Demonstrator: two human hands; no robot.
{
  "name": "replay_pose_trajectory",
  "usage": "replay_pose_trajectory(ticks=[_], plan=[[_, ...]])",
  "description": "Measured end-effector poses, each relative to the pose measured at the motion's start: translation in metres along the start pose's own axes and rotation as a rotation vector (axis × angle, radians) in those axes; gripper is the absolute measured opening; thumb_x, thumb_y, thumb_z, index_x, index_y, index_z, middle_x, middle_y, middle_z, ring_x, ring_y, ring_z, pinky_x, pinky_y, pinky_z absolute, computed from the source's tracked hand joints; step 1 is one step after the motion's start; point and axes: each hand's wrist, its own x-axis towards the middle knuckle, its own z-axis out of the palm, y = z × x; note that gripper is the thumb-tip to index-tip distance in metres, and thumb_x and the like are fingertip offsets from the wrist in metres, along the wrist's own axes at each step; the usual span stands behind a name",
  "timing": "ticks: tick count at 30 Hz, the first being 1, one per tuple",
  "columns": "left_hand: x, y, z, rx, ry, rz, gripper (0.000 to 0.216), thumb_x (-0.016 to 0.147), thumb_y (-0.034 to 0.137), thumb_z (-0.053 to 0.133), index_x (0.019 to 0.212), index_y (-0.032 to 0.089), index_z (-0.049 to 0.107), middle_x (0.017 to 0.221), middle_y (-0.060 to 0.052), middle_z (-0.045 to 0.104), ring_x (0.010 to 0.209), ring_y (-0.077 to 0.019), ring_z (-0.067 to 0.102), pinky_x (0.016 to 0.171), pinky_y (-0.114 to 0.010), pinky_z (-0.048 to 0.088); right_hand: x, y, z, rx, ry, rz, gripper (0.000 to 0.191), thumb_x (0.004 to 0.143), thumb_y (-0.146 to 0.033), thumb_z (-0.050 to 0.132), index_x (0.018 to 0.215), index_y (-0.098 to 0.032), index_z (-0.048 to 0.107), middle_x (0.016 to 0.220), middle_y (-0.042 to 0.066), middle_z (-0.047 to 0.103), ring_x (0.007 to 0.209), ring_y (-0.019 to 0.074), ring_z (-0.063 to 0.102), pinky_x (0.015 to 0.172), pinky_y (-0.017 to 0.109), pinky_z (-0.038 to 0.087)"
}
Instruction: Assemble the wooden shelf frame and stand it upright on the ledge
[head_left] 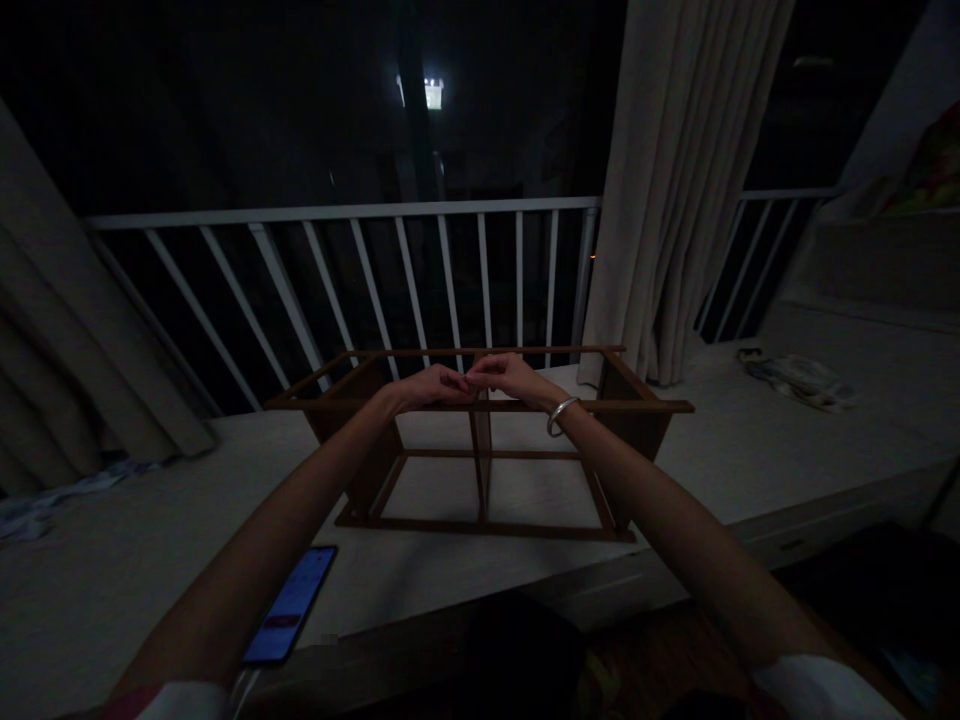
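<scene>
A brown wooden shelf frame (646, 430) lies on the pale ledge in front of me, with a divider (481, 475) across its middle. Over the top of that divider, my left hand (433, 387) and my right hand (511, 375) meet fingertip to fingertip. Both are closed in a pinch by the upper rails. Whatever sits between the fingers is too small and dark to name. A silver bangle (564, 404) circles my right wrist.
A lit phone (292, 605) with a pale cable lies on the ledge (405, 590), beside my left forearm. Behind the frame runs a white railing (345, 212) before a dark window. Beige curtains (667, 180) hang on both sides. A crumpled cloth (799, 380) lies at right.
</scene>
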Motion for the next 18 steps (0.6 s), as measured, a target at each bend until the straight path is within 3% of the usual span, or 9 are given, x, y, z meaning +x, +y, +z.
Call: replay_pose_trajectory(ticks=[11, 18], plan=[[-0.0007, 0.002, 0.0038, -0.053, 0.001, -0.002, 0.036, 0.055, 0.03, 0.071, 0.086, 0.012, 0.065, 0.078, -0.002, 0.064, 0.067, -0.0106, 0.055, 0.064, -0.023, 0.041, 0.0004, 0.0023, 0.0005, -0.026, 0.03, 0.019, 0.033, 0.058, -0.039, 0.068, 0.076, -0.012, 0.064, 0.068, 0.002, 0.063, 0.059, 0.0083, 0.054, 0.055, 0.021, 0.04], [0.0003, 0.0018, 0.0029, -0.039, 0.023, 0.017, 0.033, 0.054, 0.03, 0.071, 0.08, 0.011, 0.065, 0.073, -0.001, 0.062, 0.065, -0.0097, 0.054, 0.062, -0.022, 0.04, -0.0004, -0.0004, -0.0001, 0.011, -0.041, 0.008, 0.032, 0.057, -0.033, 0.07, 0.081, -0.012, 0.064, 0.079, 0.004, 0.065, 0.074, 0.0113, 0.057, 0.071, 0.025, 0.043]])
